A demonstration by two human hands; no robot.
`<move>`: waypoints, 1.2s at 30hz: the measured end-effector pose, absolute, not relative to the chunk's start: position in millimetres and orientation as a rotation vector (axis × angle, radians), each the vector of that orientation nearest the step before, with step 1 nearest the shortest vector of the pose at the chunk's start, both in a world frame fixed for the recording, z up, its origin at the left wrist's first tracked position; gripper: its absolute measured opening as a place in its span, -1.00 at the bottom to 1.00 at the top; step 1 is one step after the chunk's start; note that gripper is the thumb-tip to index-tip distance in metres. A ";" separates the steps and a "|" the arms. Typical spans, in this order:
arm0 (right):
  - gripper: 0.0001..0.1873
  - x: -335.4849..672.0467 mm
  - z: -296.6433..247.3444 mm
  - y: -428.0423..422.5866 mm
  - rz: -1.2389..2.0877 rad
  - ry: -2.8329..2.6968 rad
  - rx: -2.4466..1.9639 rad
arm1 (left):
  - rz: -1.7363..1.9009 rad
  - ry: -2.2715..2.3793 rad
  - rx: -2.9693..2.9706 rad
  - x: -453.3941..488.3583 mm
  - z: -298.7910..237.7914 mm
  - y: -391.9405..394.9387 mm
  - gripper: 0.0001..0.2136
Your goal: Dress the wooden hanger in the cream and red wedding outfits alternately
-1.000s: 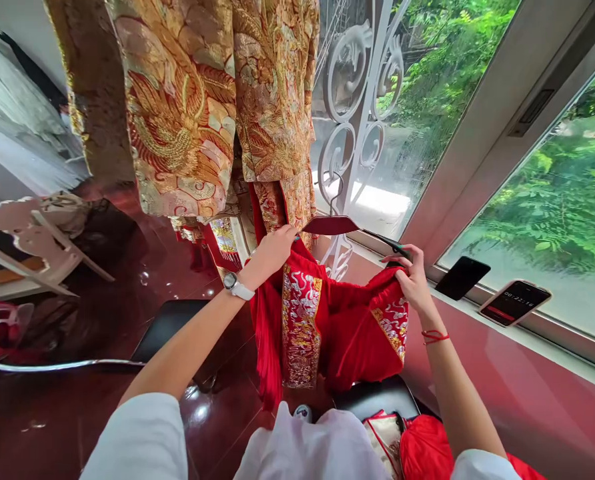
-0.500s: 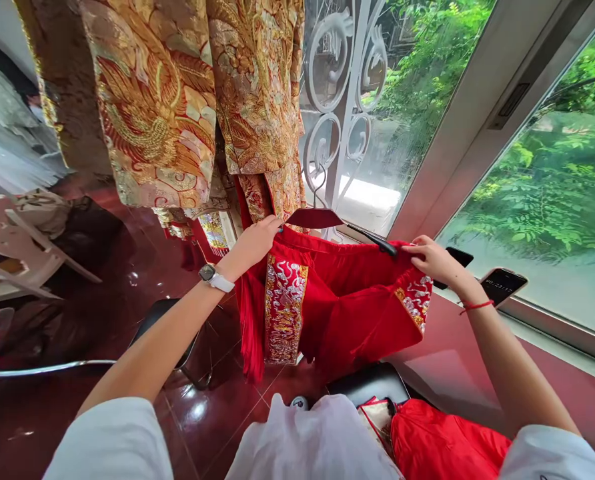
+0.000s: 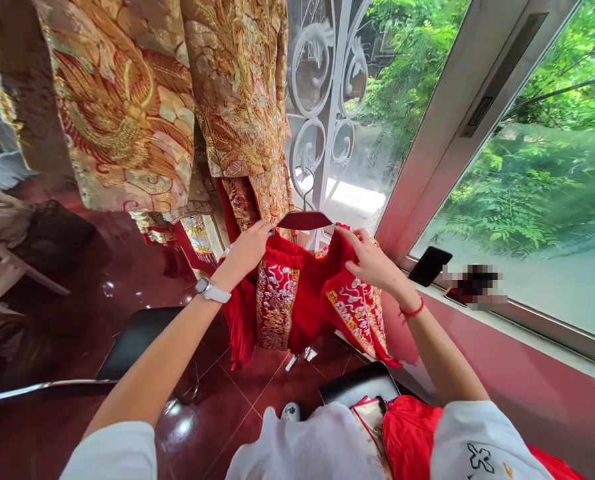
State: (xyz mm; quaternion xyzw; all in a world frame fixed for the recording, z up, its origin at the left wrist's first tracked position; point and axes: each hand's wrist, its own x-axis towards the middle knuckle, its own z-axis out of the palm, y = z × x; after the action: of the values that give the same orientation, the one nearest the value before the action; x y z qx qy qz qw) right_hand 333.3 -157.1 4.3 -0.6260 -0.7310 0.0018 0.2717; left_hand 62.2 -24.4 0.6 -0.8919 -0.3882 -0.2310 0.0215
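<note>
A red skirt [image 3: 305, 303] with gold and white embroidered panels hangs from a dark red hanger [image 3: 303, 219] in front of me. My left hand [image 3: 250, 247], with a white watch on its wrist, grips the skirt's waistband at the hanger's left end. My right hand [image 3: 367, 257], with a red string bracelet on its wrist, pinches the waistband on the right and holds it close to the hanger's middle. The right end of the hanger is hidden behind the cloth.
Gold embroidered robes [image 3: 142, 100] hang above on the left. A white scrolled iron rack [image 3: 322, 113] stands by the window. Two phones [image 3: 430, 265] lie on the sill. A black stool [image 3: 132, 337] stands on the glossy red floor; more red cloth [image 3: 410, 433] lies on my lap.
My right hand has moved left along the hanger, drawing the skirt's right side in toward the middle. The left hand stays at the left end. The view has shifted slightly right.
</note>
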 end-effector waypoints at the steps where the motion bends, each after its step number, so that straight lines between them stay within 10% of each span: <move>1: -0.25 337.2 -1.4 -157.4 0.052 -1.973 -1.668 | -0.749 -1.214 -2.773 62.8 0.0 -22.3 -0.61; 12: -0.39 378.5 -25.1 -90.3 -0.013 -1.989 -1.516 | -0.975 -1.378 -2.746 62.5 -9.6 -25.0 -0.38; 31: -0.36 292.4 -63.4 -146.6 -0.277 -1.503 -1.475 | -0.782 -1.179 -2.697 81.3 -108.4 -76.1 -0.68; 36: -0.62 223.5 -119.6 -187.9 0.294 -1.272 -1.335 | -1.070 -1.158 -2.716 67.4 -135.5 -100.3 -0.74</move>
State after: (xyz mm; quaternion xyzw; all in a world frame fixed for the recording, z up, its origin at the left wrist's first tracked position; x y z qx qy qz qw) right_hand 223.5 -187.9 -119.6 -0.5748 -0.5474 0.1265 0.5949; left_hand 67.4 -100.3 -135.5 -0.8648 -0.3687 -0.3408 0.0007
